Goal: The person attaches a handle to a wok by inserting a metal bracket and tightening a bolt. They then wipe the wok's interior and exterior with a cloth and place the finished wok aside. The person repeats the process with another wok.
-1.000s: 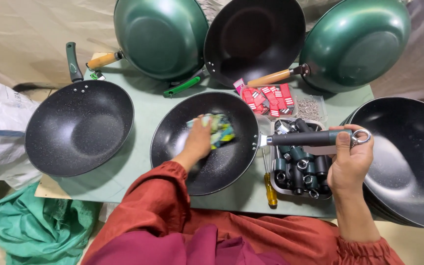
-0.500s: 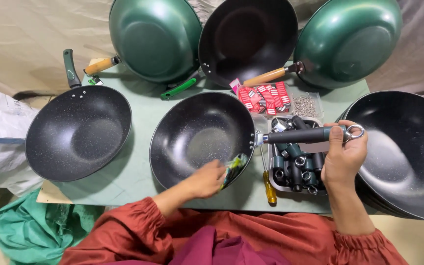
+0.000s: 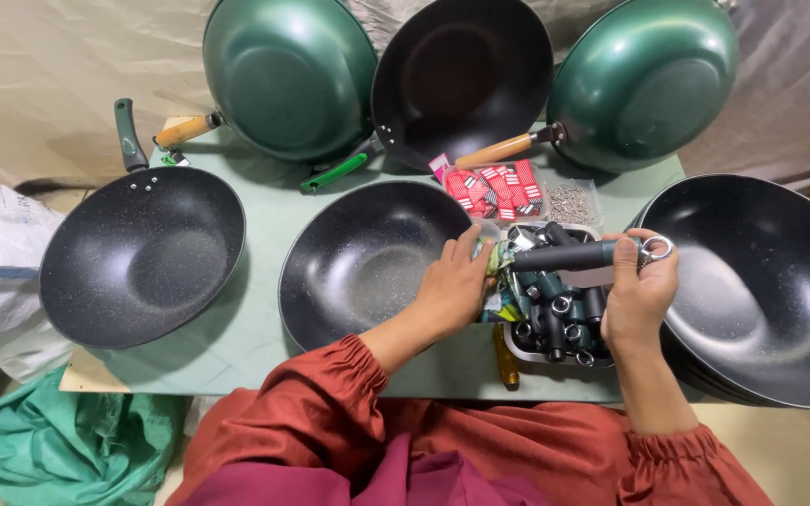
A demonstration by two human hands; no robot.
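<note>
Tray (image 3: 517, 345) of dark handles (image 3: 555, 314); right hand (image 3: 637, 298) fingers gripping wok handle (image 3: 564, 255), left hand (image 3: 452, 289) perhaps clutching cloth (image 3: 491, 255).

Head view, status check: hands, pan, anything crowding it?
Right hand grips pan handle. Left hand presses cloth at rim of black pan. Tray of handles underneath, close.
</note>
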